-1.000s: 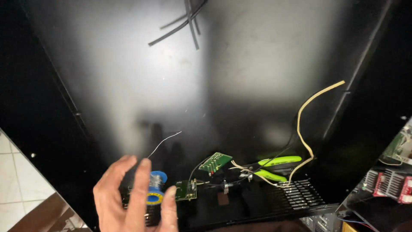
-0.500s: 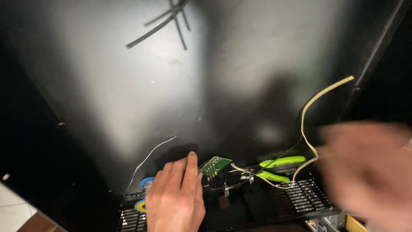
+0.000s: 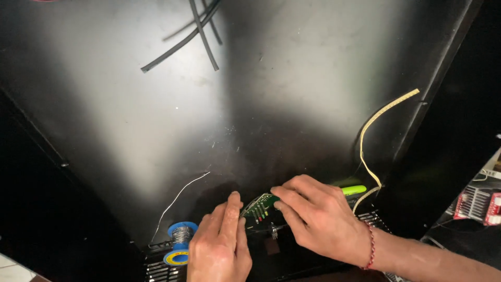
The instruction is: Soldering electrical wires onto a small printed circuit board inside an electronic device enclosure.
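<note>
Both hands pinch a small green circuit board (image 3: pixel 261 204) near the black desk's (image 3: pixel 156 130) front edge; left hand (image 3: pixel 222 245) fingers close on its left end; right hand (image 3: pixel 318 222) grips the right; solder spool (image 3: pixel 180 243) just left.

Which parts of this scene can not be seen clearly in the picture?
- Head view: most of the green-handled tool is hidden under the right hand.
- The green circuit board is partly covered by both hands; its parts are too small to tell.
- The left hand is cut off by the bottom edge.

Both hands lie palm-down, close together, left hand (image 3: pixel 219 248) forefinger extended, right hand (image 3: pixel 318 219) fingers curled leftward.
</note>
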